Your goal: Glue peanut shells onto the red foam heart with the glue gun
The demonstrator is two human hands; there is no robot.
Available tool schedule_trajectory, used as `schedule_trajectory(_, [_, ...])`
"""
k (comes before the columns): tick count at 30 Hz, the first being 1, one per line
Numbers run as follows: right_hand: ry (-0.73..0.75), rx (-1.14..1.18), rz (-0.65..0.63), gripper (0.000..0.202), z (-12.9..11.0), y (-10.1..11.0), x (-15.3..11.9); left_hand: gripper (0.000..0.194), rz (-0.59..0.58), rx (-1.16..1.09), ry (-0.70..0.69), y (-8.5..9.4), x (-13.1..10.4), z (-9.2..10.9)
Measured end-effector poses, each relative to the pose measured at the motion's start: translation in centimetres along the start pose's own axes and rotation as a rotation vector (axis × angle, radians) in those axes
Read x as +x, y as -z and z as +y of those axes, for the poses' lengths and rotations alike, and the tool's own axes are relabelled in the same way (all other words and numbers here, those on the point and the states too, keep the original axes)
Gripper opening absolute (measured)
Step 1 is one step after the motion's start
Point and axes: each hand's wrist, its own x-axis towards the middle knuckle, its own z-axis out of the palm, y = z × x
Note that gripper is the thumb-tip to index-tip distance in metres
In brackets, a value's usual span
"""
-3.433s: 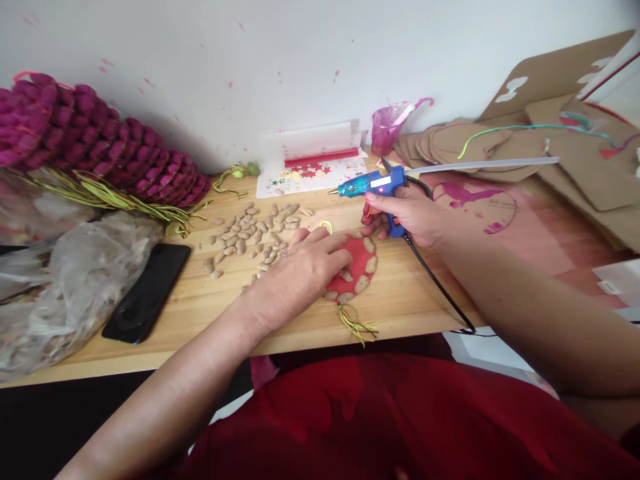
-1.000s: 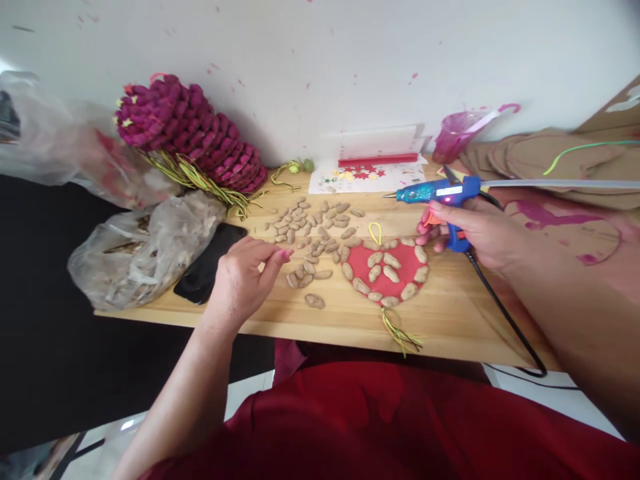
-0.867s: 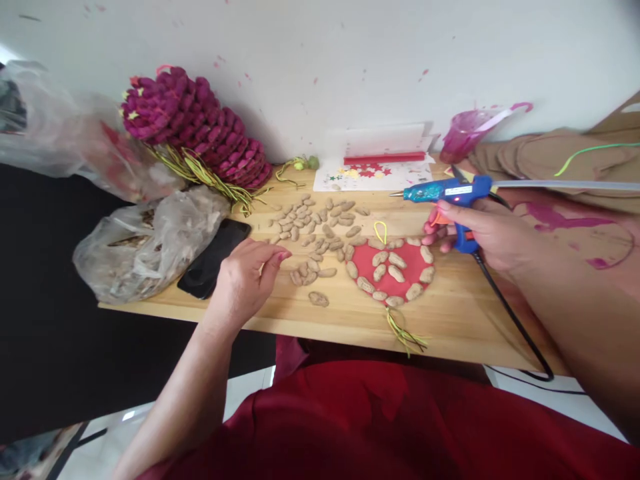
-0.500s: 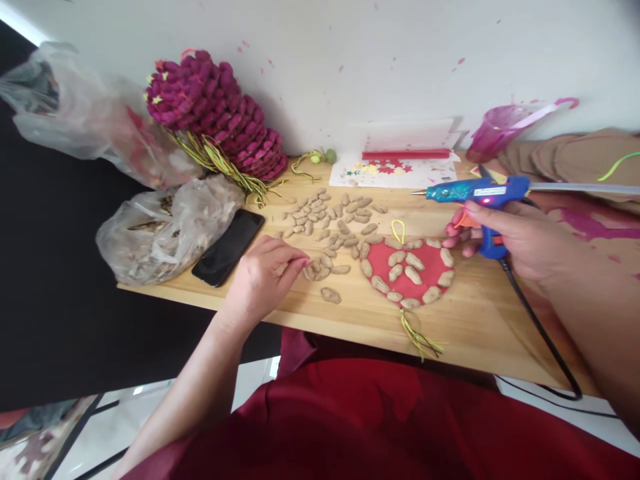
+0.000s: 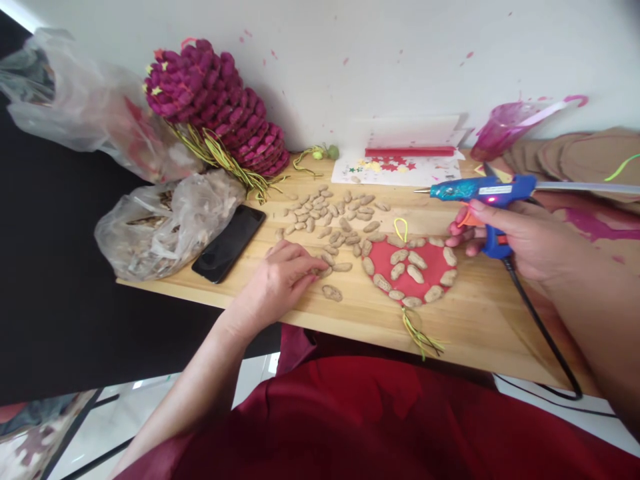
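My left hand (image 5: 280,280) rests low over the wooden table, thumb and fingers closed at a peanut (image 5: 326,272) on the near side of the loose pile. The fingers partly cover that spot. In my right hand (image 5: 515,230) is a blue glue gun (image 5: 500,190) with an orange trigger, its metal nozzle pointing left and a glue stick in its back. Below the nozzle lies a red heart-shaped piece (image 5: 385,257), rimmed with peanuts and with several more in its middle. A yellow loop (image 5: 401,230) sits at its top and a yellow-green tassel (image 5: 417,333) at its bottom.
More loose peanuts (image 5: 313,210) spread toward the back. A black phone (image 5: 230,243) and plastic bags (image 5: 165,230) lie left, beside magenta peanut pieces (image 5: 220,100). Behind are star cutouts on white paper (image 5: 345,175), a pink-stained cup (image 5: 493,130) and cardboard shapes (image 5: 590,157). The gun's black cord (image 5: 543,333) hangs right.
My left hand has moved right, its fingertips now at the peanuts of the near pile. My right hand holds the glue gun in nearly the same place; the view has shifted slightly.
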Motion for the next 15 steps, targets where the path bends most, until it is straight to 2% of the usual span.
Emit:
schedule_trajectory(6, [-0.023, 0.017, -0.001, 0.052, -0.3, -0.2, -0.1, 0.007, 0.029, 0.078, 0.009, 0.5, 0.2, 0.4])
schedule_trajectory(11, [-0.026, 0.026, 0.007, 0.052, -0.7, -0.4, -0.2, 0.01, 0.079, 0.109, 0.03, 1.8, -0.2, 0.0])
schedule_trajectory(15, [-0.018, 0.023, -0.001, 0.052, -0.5, -0.3, -0.1, 0.014, 0.08, 0.097, 0.058, 1.9, -0.9, -0.3])
